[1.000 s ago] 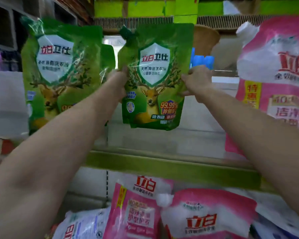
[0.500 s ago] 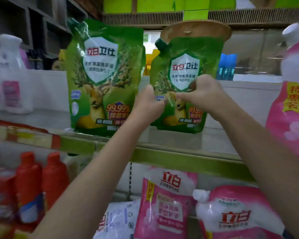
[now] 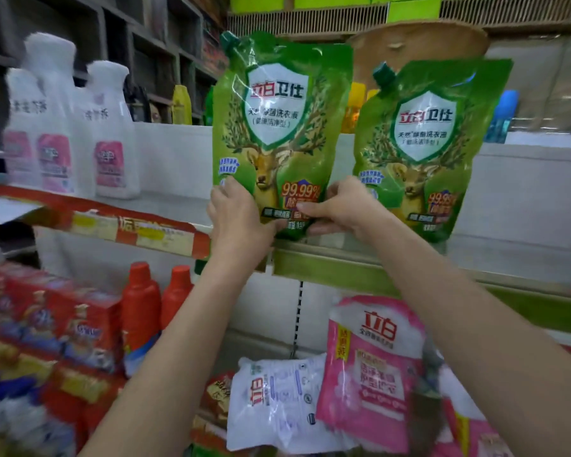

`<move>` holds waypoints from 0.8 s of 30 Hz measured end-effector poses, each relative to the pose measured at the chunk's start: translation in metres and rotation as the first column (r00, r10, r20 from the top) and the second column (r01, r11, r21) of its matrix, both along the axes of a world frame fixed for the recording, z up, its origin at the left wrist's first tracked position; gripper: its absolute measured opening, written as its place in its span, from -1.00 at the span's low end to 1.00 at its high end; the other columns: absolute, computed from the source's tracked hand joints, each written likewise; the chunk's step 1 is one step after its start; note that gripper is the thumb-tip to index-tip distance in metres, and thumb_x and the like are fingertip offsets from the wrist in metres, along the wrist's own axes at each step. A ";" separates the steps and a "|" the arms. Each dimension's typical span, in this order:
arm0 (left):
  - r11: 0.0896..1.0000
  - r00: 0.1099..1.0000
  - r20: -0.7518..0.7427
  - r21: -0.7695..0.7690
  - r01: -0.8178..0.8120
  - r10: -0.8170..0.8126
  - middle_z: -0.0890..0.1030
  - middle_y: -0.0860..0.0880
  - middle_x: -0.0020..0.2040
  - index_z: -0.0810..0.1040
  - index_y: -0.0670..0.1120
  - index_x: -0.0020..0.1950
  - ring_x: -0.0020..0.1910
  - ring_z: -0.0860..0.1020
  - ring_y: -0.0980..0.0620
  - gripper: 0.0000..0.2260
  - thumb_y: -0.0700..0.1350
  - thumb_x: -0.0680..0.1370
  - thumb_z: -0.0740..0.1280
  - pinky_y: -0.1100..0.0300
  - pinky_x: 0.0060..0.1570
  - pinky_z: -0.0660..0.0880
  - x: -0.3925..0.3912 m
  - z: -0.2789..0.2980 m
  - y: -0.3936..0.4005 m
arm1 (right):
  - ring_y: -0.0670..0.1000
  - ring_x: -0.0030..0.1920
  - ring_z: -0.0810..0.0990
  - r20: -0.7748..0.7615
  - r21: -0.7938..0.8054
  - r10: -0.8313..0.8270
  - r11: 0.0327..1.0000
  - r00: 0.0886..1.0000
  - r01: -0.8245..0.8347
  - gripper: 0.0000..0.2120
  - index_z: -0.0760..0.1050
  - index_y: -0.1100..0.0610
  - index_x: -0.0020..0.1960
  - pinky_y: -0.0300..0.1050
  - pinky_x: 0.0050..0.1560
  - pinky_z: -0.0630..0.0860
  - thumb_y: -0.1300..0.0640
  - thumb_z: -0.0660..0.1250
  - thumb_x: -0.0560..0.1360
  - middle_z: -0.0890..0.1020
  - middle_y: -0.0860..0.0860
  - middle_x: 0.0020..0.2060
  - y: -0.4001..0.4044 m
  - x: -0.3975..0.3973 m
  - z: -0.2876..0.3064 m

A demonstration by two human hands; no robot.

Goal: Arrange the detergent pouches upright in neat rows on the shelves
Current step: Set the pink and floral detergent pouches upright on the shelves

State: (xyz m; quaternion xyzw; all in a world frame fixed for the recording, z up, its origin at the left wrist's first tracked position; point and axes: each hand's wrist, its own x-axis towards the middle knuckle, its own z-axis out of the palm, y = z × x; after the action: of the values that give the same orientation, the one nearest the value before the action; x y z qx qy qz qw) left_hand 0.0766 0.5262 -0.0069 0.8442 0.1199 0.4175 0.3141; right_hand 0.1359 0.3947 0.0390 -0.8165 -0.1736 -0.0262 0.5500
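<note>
Two green detergent pouches are standing upright side by side on the upper shelf [image 3: 343,258], each printed with a deer and a white shield. The left green pouch [image 3: 277,127] is being held at its lower corners by both hands: the left hand [image 3: 234,219] is gripping the bottom left edge, and the right hand [image 3: 340,206] is pinching the bottom right corner between thumb and fingers. The right green pouch [image 3: 432,143] is standing free just beside it, its base resting on the shelf.

On the lower shelf, one pink pouch [image 3: 373,367] and one white pouch [image 3: 277,400] are lying slumped together. To the left, three white bottles [image 3: 109,133] with pink labels are standing on the neighbouring shelf, and two red bottles [image 3: 142,305] are standing below them.

Half a second ago both hands were holding the right-hand pouch near its middle; now they are gripping the left one, and the released pouch is staying upright on its own.
</note>
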 end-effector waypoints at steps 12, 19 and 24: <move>0.997 0.996 0.035 0.002 0.077 -0.077 0.03 -0.33 0.49 -0.10 -0.30 0.49 0.48 -0.04 -0.28 -0.14 -0.06 0.45 0.42 -0.10 0.45 -0.03 -0.009 -0.001 -0.028 | 0.18 -0.16 0.70 0.064 -0.001 -0.024 1.000 0.998 0.024 -0.75 0.43 0.26 -0.14 0.12 -0.05 0.64 0.15 0.46 0.39 0.66 0.27 -0.13 -0.001 -0.017 -0.015; 0.812 0.791 0.322 -0.099 0.575 -0.521 0.50 -0.07 0.25 0.32 -0.13 0.38 0.25 0.46 0.05 -0.44 -0.09 0.44 0.42 0.19 0.29 0.38 -0.034 -0.004 -0.122 | 0.02 -0.05 0.66 0.087 0.321 -0.240 0.926 0.967 0.201 -0.54 0.38 0.16 0.27 -0.05 -0.10 0.65 0.10 0.41 0.43 0.59 0.11 0.02 -0.104 -0.069 -0.024; 0.380 0.527 0.475 -0.375 0.846 -0.705 0.57 -0.03 0.14 0.38 -0.16 0.32 0.13 0.57 0.04 -0.56 -0.23 0.46 0.38 0.01 0.20 0.51 -0.048 0.000 -0.200 | 0.06 0.04 0.62 0.001 0.433 -0.406 0.824 0.914 0.365 -0.44 0.33 0.10 0.32 0.02 -0.04 0.62 0.00 0.42 0.40 0.57 0.10 0.10 -0.199 -0.110 -0.038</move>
State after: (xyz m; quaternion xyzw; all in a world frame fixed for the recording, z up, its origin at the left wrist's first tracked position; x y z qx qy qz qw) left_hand 0.0286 0.3265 -0.0067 0.6076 -0.2132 0.2601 0.7195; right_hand 0.0259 0.1955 0.0013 -0.6934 -0.0206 -0.2118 0.6884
